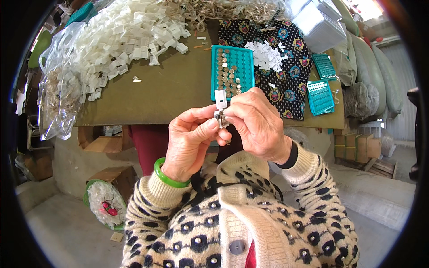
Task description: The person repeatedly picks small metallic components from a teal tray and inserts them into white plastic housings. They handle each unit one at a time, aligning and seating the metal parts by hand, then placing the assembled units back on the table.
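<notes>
In front of my chest, just off the table's near edge, both hands meet at a small shiny metal piece with a flat white rectangular tag standing up from it. My left hand pinches the metal piece from the left between thumb and fingers. From the right, my right hand has thumb and forefinger closed at the joint of metal and tag. Fingers partly hide the metal piece, so its exact kind is unclear. Just beyond lies a teal dimpled tray, with several round shiny pieces in its left part.
Translucent white plastic pieces are heaped at far left, beside a clear plastic bag. Small white tags lie on a patterned black cloth. Teal trays sit at right. Tangled metallic pieces line the back.
</notes>
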Tool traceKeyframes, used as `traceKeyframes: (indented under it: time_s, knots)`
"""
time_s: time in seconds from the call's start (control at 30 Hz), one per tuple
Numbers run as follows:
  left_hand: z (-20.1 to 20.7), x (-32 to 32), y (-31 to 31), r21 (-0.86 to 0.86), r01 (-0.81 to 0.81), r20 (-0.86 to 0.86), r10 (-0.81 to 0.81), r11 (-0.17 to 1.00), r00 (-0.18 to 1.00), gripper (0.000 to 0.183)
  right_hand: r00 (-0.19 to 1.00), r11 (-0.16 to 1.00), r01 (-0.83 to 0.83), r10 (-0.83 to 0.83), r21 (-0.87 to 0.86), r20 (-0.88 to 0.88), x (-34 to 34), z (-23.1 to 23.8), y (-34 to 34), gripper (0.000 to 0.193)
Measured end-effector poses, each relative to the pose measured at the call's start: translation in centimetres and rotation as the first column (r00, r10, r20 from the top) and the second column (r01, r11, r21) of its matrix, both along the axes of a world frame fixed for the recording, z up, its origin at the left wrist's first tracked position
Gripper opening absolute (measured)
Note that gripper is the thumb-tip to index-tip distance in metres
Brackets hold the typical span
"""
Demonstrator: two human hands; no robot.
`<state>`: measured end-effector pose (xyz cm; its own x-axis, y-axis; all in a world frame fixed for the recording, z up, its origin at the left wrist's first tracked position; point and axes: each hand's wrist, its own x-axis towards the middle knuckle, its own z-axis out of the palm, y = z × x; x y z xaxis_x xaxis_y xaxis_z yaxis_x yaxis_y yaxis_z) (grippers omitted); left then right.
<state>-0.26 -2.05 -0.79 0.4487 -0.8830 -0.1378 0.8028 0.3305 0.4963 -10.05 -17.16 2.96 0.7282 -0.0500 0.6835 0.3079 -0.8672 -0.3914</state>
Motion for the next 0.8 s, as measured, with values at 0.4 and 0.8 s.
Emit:
traceKeyframes:
  time_s: [0.4,0.8]
  knots:
    - [0.6,0.0,0.1,0.026,0.019,0.158,-0.023,0.999,0.987,0.028,0.901,0.071,0.093,0.418,0.993,-0.114,-0.8,0.6,0.3,0.023]
    - [0.4,0.4,-0.2,-0.004,0.084,0.062,-0.084,0.996,0.995,0.024,0.936,0.41,0.116,0.259,0.905,-0.237,0.0,1.2,-0.3,0.027]
